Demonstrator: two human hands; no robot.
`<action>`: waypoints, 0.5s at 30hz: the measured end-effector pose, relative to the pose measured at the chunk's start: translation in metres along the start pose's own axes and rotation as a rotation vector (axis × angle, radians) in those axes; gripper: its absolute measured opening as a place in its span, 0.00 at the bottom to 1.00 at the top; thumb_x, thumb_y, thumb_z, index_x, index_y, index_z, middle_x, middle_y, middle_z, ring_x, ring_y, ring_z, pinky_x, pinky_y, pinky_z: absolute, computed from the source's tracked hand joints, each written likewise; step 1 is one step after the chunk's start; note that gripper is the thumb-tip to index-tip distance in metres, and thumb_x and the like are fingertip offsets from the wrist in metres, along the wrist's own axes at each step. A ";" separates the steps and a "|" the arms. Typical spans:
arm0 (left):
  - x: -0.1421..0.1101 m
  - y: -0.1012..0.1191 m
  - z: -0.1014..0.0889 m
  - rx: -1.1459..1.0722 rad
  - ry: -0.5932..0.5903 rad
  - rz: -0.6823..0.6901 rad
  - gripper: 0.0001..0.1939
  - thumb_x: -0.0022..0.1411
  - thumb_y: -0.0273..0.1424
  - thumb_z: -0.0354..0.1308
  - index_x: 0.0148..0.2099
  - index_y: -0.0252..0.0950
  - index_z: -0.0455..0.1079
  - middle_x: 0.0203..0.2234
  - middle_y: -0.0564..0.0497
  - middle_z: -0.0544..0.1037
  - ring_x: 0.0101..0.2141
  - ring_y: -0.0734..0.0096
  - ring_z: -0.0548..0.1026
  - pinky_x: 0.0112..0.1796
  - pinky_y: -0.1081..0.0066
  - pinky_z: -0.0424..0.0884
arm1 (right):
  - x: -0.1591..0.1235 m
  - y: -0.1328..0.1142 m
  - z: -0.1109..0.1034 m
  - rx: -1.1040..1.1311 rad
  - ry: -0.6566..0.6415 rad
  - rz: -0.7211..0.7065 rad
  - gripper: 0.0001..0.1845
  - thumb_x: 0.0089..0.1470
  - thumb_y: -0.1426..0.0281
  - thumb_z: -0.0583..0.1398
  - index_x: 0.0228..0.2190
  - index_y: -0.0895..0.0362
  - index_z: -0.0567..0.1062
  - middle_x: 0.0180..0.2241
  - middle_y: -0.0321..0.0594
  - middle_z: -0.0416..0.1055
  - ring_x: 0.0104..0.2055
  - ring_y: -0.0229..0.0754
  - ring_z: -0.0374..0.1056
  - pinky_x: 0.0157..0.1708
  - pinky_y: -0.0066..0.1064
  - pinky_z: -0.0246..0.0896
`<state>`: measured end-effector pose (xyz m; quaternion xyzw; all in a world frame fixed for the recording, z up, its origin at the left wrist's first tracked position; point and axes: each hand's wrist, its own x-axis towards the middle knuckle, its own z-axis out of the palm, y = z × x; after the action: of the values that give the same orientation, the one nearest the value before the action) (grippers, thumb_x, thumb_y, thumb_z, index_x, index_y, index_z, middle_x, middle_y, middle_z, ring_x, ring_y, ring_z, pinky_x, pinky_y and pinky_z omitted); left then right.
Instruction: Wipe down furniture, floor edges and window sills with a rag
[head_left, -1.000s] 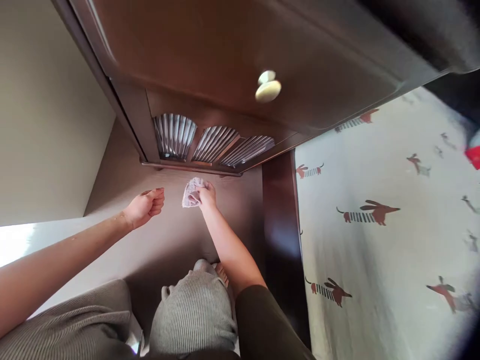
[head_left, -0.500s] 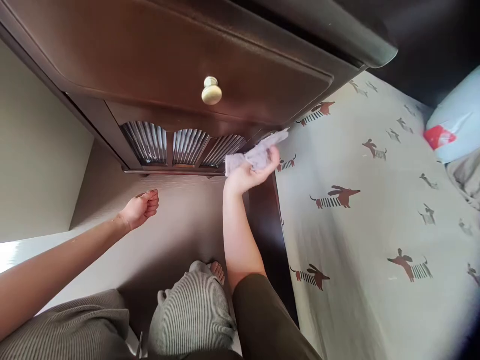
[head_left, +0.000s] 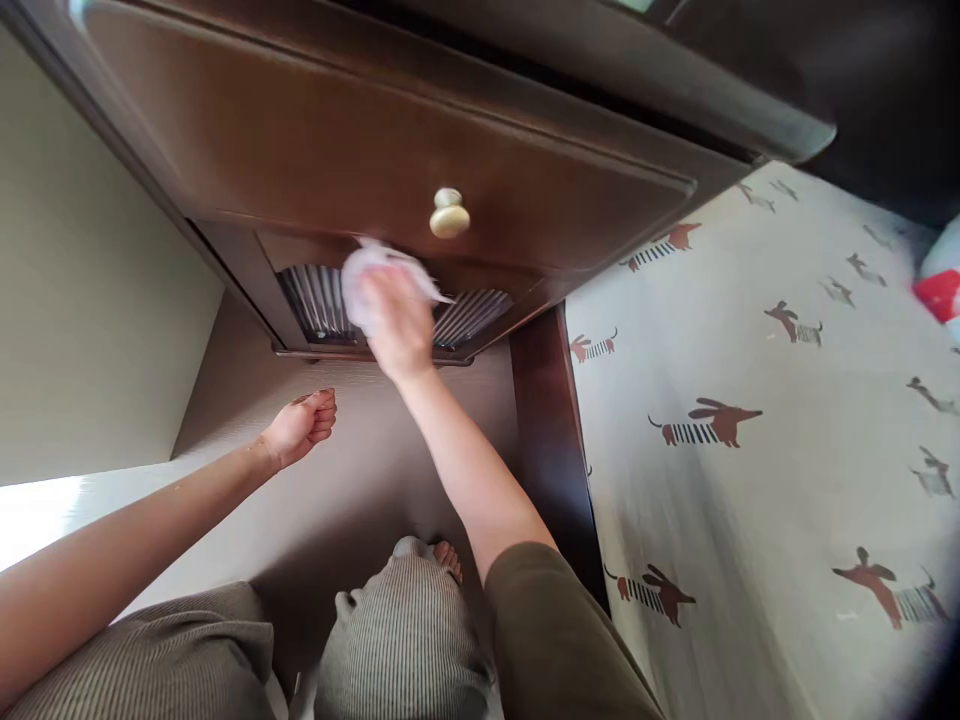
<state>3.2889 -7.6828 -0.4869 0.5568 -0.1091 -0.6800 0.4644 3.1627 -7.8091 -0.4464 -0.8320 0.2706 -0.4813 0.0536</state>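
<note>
My right hand (head_left: 403,325) presses a pale pinkish-white cloth (head_left: 358,285) against the lower front of a dark brown wooden cabinet (head_left: 300,150); hand and cloth are blurred by motion. Behind them are ribbed glass panes (head_left: 471,318), the middle one mostly covered. Above and to the right of the cloth, a round cream knob (head_left: 450,214) sticks out of the cabinet's drawer front. My left hand (head_left: 301,428) is closed in a fist over the floor, below the cabinet's bottom edge, and nothing shows in it.
To the right lies a bed with a pale dachshund-print sheet (head_left: 720,510) and a dark wooden side (head_left: 547,440). A white and red item (head_left: 941,290) sits at the far right edge. A plain greenish-grey panel (head_left: 90,300) stands on the left, above the grey-brown floor (head_left: 360,480).
My right hand has moved the cloth leftward across the cabinet front, from the right corner to the middle pane. The view has shifted slightly. My left hand stays a fist.
</note>
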 end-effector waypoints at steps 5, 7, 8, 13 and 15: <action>0.014 -0.005 -0.010 -0.034 -0.012 -0.013 0.21 0.60 0.30 0.55 0.22 0.38 0.47 0.15 0.61 0.48 0.15 0.83 0.44 0.15 0.79 0.43 | -0.021 0.034 -0.018 0.152 0.031 0.364 0.17 0.60 0.58 0.59 0.43 0.55 0.79 0.51 0.44 0.75 0.67 0.53 0.58 0.69 0.46 0.50; 0.019 -0.004 -0.010 -0.048 -0.013 0.003 0.20 0.59 0.30 0.56 0.22 0.39 0.47 0.16 0.61 0.47 0.15 0.83 0.44 0.15 0.79 0.42 | -0.002 0.014 -0.007 0.241 -0.193 0.245 0.17 0.62 0.58 0.57 0.46 0.52 0.79 0.52 0.39 0.75 0.66 0.49 0.60 0.68 0.45 0.53; 0.020 -0.004 -0.010 -0.054 -0.010 0.009 0.20 0.59 0.30 0.56 0.22 0.39 0.47 0.16 0.61 0.47 0.15 0.83 0.44 0.16 0.79 0.41 | 0.010 0.000 0.001 0.265 -0.271 0.161 0.18 0.64 0.59 0.54 0.48 0.50 0.77 0.52 0.37 0.75 0.66 0.47 0.60 0.68 0.43 0.53; 0.017 -0.008 -0.021 -0.063 0.047 -0.003 0.19 0.58 0.27 0.55 0.22 0.38 0.48 0.16 0.61 0.48 0.16 0.83 0.44 0.16 0.78 0.42 | 0.036 -0.043 0.054 0.284 -0.434 -0.042 0.21 0.68 0.65 0.49 0.57 0.50 0.70 0.58 0.34 0.70 0.67 0.44 0.58 0.69 0.42 0.52; 0.015 -0.014 -0.031 -0.070 0.092 -0.025 0.19 0.58 0.27 0.55 0.22 0.38 0.48 0.16 0.61 0.48 0.16 0.83 0.44 0.16 0.78 0.41 | 0.012 -0.034 0.078 0.302 -0.551 -0.041 0.20 0.66 0.68 0.50 0.56 0.51 0.71 0.57 0.35 0.71 0.65 0.44 0.61 0.67 0.41 0.55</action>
<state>3.3094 -7.6751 -0.5174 0.5722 -0.0568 -0.6627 0.4798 3.2456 -7.7995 -0.4663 -0.9191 0.1545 -0.2732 0.2381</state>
